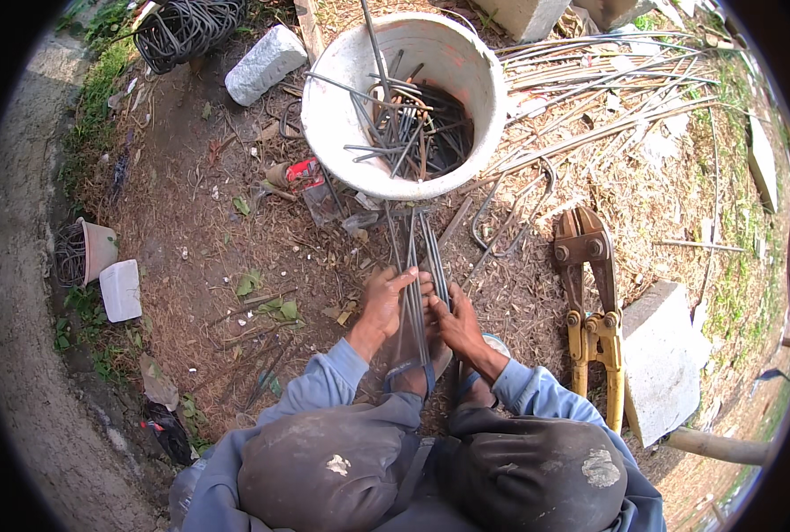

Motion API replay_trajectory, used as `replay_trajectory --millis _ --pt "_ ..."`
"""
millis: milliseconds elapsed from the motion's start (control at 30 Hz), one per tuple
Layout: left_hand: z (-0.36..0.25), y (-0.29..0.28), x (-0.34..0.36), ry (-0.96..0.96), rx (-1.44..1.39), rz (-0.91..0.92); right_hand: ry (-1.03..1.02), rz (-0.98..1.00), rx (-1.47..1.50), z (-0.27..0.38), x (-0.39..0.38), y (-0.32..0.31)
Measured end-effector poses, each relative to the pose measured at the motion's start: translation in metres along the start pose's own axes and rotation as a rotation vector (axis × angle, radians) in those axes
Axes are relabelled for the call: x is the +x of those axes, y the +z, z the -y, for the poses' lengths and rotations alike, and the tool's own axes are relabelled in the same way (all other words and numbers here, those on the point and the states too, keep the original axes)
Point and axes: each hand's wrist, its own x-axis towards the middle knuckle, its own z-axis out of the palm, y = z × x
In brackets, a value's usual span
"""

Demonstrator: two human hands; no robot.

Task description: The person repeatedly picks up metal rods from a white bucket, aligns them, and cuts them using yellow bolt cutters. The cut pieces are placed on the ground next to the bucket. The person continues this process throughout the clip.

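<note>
Between my knees, several thin grey steel rods (410, 244) run from beside my feet up toward the bucket. My left hand (383, 304) is closed round the rods on the left side, with its thumb across them. My right hand (460, 326) is closed against the rods on the right, fingers curled; its fingertips are partly hidden. The rods' upper ends come close to the base of a large white bucket (324, 142), which holds many short cut steel pieces (426, 129). A longer rod leans out of it.
Bolt cutters (593, 324) with yellow handles lie to my right, by a concrete slab (665, 372). Long steel bars (590, 97) spread at the far right. A wire coil (189, 34) and a white block (266, 66) lie far left. Small containers (120, 291) stand at left.
</note>
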Motion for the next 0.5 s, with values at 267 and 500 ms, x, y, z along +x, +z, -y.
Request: replay_trajectory --millis 267,500 --pt "-0.008 0.005 -0.009 -0.001 0.158 -0.004 0.242 0.042 0.248 0.061 -0.006 -0.016" --pt "-0.006 0.008 -0.009 -0.001 0.190 0.012 0.092 0.166 0.046 0.048 0.003 -0.025"
